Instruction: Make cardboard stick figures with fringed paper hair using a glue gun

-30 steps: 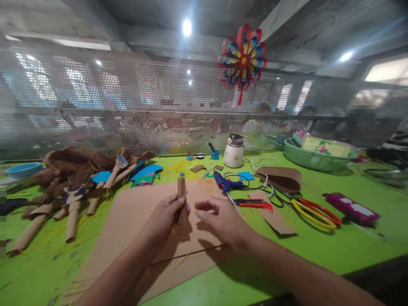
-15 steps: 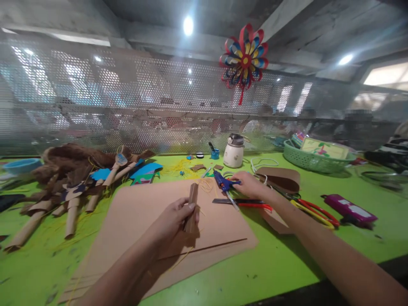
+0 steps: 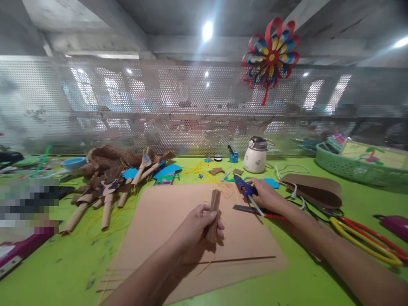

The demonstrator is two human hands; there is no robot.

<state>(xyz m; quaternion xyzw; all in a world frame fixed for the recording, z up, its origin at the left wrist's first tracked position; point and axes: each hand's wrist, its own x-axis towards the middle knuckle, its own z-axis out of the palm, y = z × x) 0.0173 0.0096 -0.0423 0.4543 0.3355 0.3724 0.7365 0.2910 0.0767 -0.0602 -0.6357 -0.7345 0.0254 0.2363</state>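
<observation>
Upright in my left hand (image 3: 204,224) is a folded strip of brown paper (image 3: 215,199), pinched between thumb and fingers above a large brown paper sheet (image 3: 159,225). My right hand (image 3: 263,193) is closed round the handle of a blue hot glue gun (image 3: 244,185), which lies at the sheet's far right corner with its nozzle pointing away to the left. A glue stick (image 3: 258,208) sticks out of the gun's back end. Dark-bladed scissors (image 3: 244,208) lie just below it, partly hidden by my right forearm.
Brown paper figures (image 3: 108,208) lie to the left beside a blue bowl (image 3: 74,163). A white bottle (image 3: 255,155) stands at the back, and a green basket (image 3: 360,168) at the back right. Yellow-handled scissors (image 3: 360,240) and a curled brown sheet (image 3: 314,189) are on the right.
The view has turned to the left, so everything sits further right in the picture. Both hands keep their holds; the paper strip and glue gun look nearly unmoved on the table.
</observation>
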